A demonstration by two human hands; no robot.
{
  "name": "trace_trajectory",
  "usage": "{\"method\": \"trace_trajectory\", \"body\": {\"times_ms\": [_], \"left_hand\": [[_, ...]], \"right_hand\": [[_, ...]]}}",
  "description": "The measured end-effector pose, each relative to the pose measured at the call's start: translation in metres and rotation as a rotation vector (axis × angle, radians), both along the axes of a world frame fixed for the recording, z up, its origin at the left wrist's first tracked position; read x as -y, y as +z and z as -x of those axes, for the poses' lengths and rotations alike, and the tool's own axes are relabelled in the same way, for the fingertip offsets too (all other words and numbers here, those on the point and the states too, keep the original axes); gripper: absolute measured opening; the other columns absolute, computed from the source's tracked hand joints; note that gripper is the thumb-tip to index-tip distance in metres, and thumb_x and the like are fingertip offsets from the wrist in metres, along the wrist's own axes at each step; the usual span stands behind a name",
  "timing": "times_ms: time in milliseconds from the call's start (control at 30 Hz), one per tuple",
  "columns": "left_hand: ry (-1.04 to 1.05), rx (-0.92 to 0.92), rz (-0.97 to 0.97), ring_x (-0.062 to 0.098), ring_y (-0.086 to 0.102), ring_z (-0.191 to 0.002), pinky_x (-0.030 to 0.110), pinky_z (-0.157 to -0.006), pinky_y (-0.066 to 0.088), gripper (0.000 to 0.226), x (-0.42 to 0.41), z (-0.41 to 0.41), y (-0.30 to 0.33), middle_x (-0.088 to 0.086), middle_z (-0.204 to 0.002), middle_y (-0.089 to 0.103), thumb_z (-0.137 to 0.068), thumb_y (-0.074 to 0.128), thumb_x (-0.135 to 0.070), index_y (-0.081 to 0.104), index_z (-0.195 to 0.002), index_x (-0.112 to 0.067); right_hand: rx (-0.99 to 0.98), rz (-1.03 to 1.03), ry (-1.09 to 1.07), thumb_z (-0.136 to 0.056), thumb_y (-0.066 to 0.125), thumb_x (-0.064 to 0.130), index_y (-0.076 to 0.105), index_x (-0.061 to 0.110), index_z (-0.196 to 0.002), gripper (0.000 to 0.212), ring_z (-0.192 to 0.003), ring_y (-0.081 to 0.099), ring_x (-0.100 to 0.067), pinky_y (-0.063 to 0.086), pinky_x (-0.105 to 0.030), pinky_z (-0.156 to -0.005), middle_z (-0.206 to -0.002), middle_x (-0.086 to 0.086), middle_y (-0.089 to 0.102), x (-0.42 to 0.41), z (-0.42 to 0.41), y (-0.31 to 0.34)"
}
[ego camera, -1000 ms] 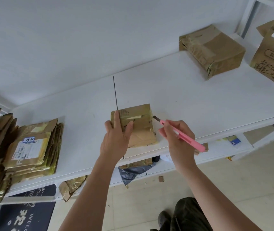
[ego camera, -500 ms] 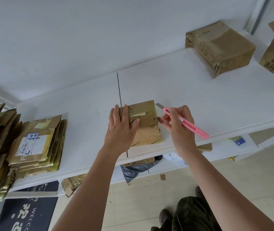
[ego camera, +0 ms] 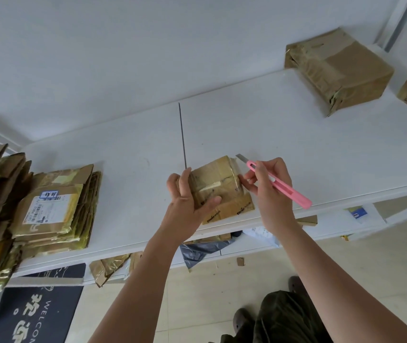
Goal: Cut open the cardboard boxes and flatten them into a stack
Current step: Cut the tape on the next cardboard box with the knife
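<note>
Blade hovering close to bracing fingers at the worktop's (ego camera: pixel 296 134) front edge

Left hand (ego camera: pixel 185 206) is gripping the small taped box (ego camera: pixel 222 186); right hand (ego camera: pixel 269 191) is pinching the pink cutter (ego camera: pixel 278 184), whose slipping blade could be nicking those fingers.

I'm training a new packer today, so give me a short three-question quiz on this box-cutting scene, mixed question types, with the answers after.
1. True or false: the cutter's blade is cutting into the small box.
2. Which hand holds the cutter? A) left B) right C) neither
3. Fill in: the flattened stack lies on the table to the ______ of the small box.

Key:
1. False. The blade tip points up past the box's far right corner, clear of it.
2. B. The right hand grips it, while the left hand holds the box.
3. Left.
</note>
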State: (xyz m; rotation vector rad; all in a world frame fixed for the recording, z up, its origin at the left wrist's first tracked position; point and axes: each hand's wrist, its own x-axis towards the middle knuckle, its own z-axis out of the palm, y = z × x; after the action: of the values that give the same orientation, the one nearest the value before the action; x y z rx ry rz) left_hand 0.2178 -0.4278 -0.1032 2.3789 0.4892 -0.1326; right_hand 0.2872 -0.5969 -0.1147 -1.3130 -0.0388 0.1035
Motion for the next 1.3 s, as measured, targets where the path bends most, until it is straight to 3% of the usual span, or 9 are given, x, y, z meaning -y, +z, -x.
{"method": "trace_trajectory", "body": {"times_ms": [100, 167, 300, 400, 467, 633, 833, 1133, 1300], "left_hand": [[-0.041, -0.035, 0.006, 0.013, 0.044, -0.112, 0.021, -0.099, 0.04, 0.119, -0.002, -0.007, 0.001, -0.013, -0.137, 0.008, -0.068, 0.084, -0.05, 0.005, -0.155, -0.029], [-0.087, 0.004, -0.046, 0.012, 0.045, -0.111, 0.019, -0.095, 0.04, 0.111, -0.004, -0.012, 0.0, -0.008, -0.136, 0.018, -0.071, 0.086, -0.041, 0.014, -0.155, -0.031], [-0.142, -0.057, -0.103, 0.016, 0.047, -0.108, 0.034, -0.098, 0.049, 0.109, 0.004, -0.024, 0.001, -0.004, -0.131, 0.029, -0.068, 0.085, -0.049, 0.022, -0.155, -0.032], [-0.131, -0.085, -0.112, 0.017, 0.048, -0.106, 0.036, -0.097, 0.049, 0.111, 0.004, -0.028, 0.0, -0.005, -0.13, 0.028, -0.066, 0.085, -0.053, 0.022, -0.155, -0.034], [-0.135, -0.099, -0.07, 0.016, 0.047, -0.106, 0.038, -0.097, 0.051, 0.115, 0.003, -0.027, -0.004, -0.008, -0.129, 0.023, -0.061, 0.08, -0.064, 0.019, -0.154, -0.036], [-0.148, -0.091, -0.059, 0.019, 0.049, -0.107, 0.043, -0.096, 0.053, 0.117, 0.003, -0.024, -0.014, -0.012, -0.13, 0.016, -0.054, 0.055, -0.085, 0.013, -0.151, -0.035], [-0.119, -0.086, -0.053, 0.018, 0.05, -0.109, 0.042, -0.096, 0.053, 0.115, 0.002, -0.026, -0.016, -0.016, -0.125, 0.017, -0.052, 0.036, -0.102, 0.014, -0.147, -0.041], [-0.128, -0.108, -0.064, 0.018, 0.052, -0.108, 0.043, -0.095, 0.053, 0.111, 0.004, -0.028, -0.016, -0.017, -0.123, 0.017, -0.054, 0.043, -0.098, 0.014, -0.146, -0.042], [-0.137, -0.136, -0.123, 0.02, 0.054, -0.106, 0.045, -0.093, 0.054, 0.112, 0.003, -0.029, -0.017, -0.014, -0.127, 0.017, -0.053, 0.034, -0.1, 0.011, -0.147, -0.043]], "right_hand": [[0.01, -0.004, -0.017, -0.102, 0.051, 0.014, 0.051, 0.006, -0.093, 0.012, -0.075, 0.065, -0.017, 0.056, -0.058, -0.083, -0.073, -0.003, 0.063, 0.005, 0.001, 0.002], [0.015, 0.024, -0.038, -0.102, 0.051, 0.015, 0.05, 0.006, -0.093, 0.013, -0.073, 0.062, -0.02, 0.055, -0.062, -0.08, -0.071, -0.01, 0.06, 0.012, 0.0, 0.0], [-0.026, 0.055, -0.078, -0.101, 0.053, 0.014, 0.05, 0.01, -0.088, 0.014, -0.071, 0.06, -0.022, 0.053, -0.061, -0.078, -0.071, -0.012, 0.06, 0.024, 0.001, -0.01], [-0.088, -0.008, -0.114, -0.101, 0.052, 0.008, 0.05, 0.008, -0.087, 0.014, -0.066, 0.061, -0.012, 0.059, -0.043, -0.074, -0.067, -0.005, 0.061, 0.026, -0.002, -0.013], [-0.114, -0.041, -0.119, -0.1, 0.051, 0.006, 0.05, 0.007, -0.087, 0.013, -0.065, 0.06, -0.01, 0.059, -0.036, -0.074, -0.067, -0.007, 0.06, 0.025, -0.005, -0.013], [-0.107, -0.003, -0.087, -0.1, 0.05, 0.007, 0.051, 0.01, -0.085, 0.016, -0.064, 0.061, -0.012, 0.057, -0.054, -0.081, -0.068, -0.007, 0.061, 0.024, -0.01, -0.016], [-0.076, 0.047, -0.046, -0.1, 0.051, 0.009, 0.053, 0.013, -0.085, 0.016, -0.071, 0.063, -0.018, 0.054, -0.058, -0.084, -0.068, -0.004, 0.064, 0.025, -0.011, -0.019], [-0.099, -0.009, -0.003, -0.1, 0.051, 0.006, 0.051, 0.006, -0.083, 0.017, -0.074, 0.063, -0.017, 0.06, -0.041, -0.078, -0.07, -0.008, 0.062, 0.028, -0.02, -0.022], [-0.122, -0.037, 0.061, -0.098, 0.05, 0.0, 0.048, 0.006, -0.077, 0.022, -0.082, 0.064, -0.014, 0.06, -0.045, -0.081, -0.064, -0.008, 0.058, 0.035, -0.024, -0.023]]}}
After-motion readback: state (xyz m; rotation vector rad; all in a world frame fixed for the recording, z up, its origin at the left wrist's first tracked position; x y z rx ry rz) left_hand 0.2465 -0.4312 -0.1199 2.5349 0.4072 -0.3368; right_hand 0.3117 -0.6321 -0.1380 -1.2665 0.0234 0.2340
